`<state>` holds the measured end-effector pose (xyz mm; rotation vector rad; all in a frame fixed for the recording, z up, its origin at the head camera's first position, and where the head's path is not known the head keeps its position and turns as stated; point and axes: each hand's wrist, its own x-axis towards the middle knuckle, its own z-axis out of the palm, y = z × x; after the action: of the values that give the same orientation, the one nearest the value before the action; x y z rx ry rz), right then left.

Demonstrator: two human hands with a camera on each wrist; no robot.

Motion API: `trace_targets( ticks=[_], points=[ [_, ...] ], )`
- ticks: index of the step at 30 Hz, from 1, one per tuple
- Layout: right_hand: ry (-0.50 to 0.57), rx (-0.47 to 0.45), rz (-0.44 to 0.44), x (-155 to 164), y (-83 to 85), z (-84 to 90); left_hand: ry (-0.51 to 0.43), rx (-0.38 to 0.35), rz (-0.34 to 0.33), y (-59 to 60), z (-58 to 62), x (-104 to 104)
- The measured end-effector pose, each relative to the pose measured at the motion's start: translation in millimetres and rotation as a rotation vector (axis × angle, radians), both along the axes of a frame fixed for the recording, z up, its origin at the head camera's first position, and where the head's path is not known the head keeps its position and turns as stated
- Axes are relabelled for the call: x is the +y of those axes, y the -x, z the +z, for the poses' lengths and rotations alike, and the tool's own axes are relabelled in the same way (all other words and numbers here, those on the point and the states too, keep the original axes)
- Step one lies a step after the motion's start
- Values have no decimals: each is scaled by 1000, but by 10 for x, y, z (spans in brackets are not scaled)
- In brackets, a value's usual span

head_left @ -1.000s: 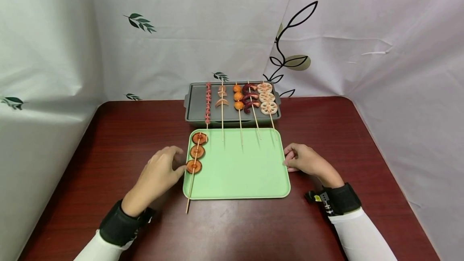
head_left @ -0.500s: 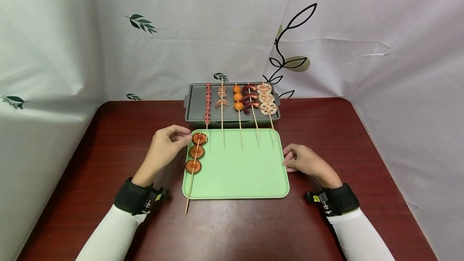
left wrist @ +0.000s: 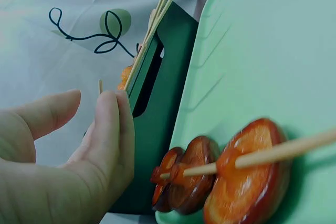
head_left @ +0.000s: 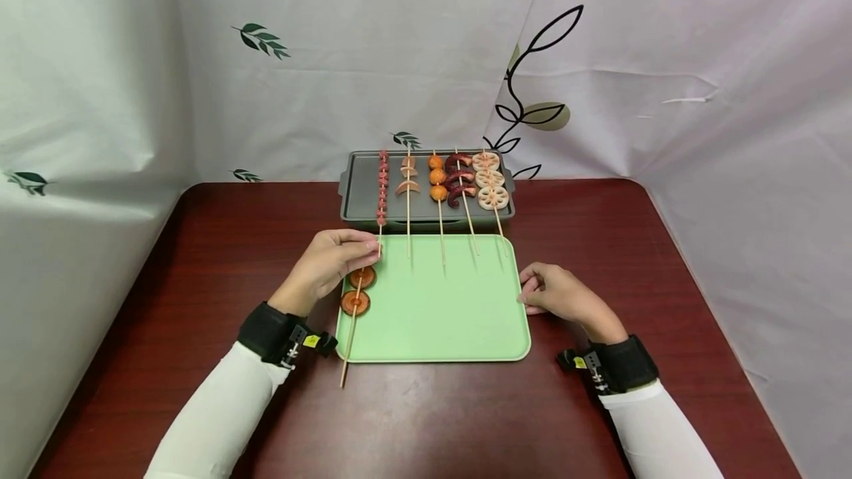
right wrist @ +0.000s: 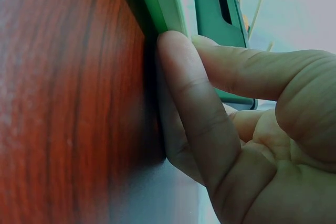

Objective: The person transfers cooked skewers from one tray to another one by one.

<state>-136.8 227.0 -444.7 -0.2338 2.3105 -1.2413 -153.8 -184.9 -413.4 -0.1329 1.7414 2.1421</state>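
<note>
My left hand is over the upper left corner of the green tray, by the stick end of a skewer of small pink pieces. In the left wrist view, a gap shows between its thumb and fingers, with a stick tip behind. Under that hand lies a skewer of brown mushroom-like slices, its top slice hidden in the head view. At the tray's right edge, my right hand pinches the rim between thumb and fingers.
Behind the tray stands a grey grill pan. Also on it are skewers of pale crescents, orange balls, dark red tentacles and lotus root slices. Their sticks overhang the tray. A dark red table bears everything.
My left hand has moved from the tray's left side up and right to the pink skewer's stick, now covering the top brown slice. My right hand stays at the tray rim.
</note>
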Motion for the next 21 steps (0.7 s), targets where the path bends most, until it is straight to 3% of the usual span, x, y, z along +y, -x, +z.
trace_targets(
  ticks=[9,21],
  points=[
    [5,11,-1,12,12,-27,-78,-59,9,40,-37,74],
    [3,18,3,11,11,-22,-51,-71,43,89,-69,111]
  ],
)
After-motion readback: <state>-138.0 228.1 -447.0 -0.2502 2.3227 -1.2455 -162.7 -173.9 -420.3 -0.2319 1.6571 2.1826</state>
